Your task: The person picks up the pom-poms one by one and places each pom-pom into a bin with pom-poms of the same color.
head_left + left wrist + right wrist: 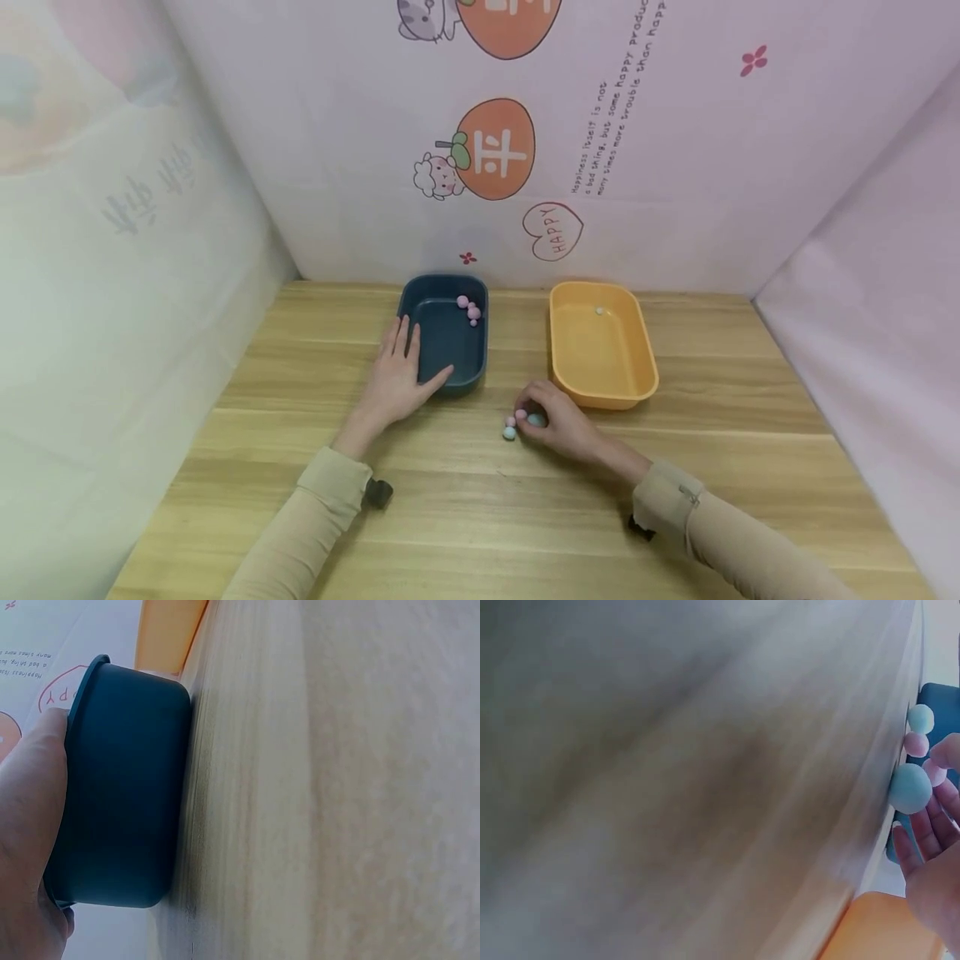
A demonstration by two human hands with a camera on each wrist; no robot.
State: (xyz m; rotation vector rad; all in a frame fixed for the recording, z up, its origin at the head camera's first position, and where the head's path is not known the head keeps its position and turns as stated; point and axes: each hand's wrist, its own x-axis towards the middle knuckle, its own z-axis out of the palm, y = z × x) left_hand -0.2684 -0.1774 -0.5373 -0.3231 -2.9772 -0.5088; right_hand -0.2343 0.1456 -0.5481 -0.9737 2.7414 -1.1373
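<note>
Right hand [558, 423]: Thumb and fingers close narrowly on a pink ball [521, 414] near the trays; whether it is clear of the tabletop [480, 517] cannot be told.
Pinch: A light hold on opposite sides looks best, as a hard squeeze could shoot so round a thing away.
Neighbours: A large blue-green ball [910, 789] sits right beside those fingers, a second pink ball [511, 422] and a smaller blue-green ball [509, 433] just past.
Lift: Straight up seems wise; a sideways drag risks rolling the cluster.
Left hand [397, 371]: Fingers spread wide at the left rim of the blue tray [442, 358]; gentle pressure should steady it without tipping.
Blue tray: Pink balls [473, 313] gather by its right wall.
Yellow tray [600, 358]: One pale ball [599, 311] lies toward the far end.
</note>
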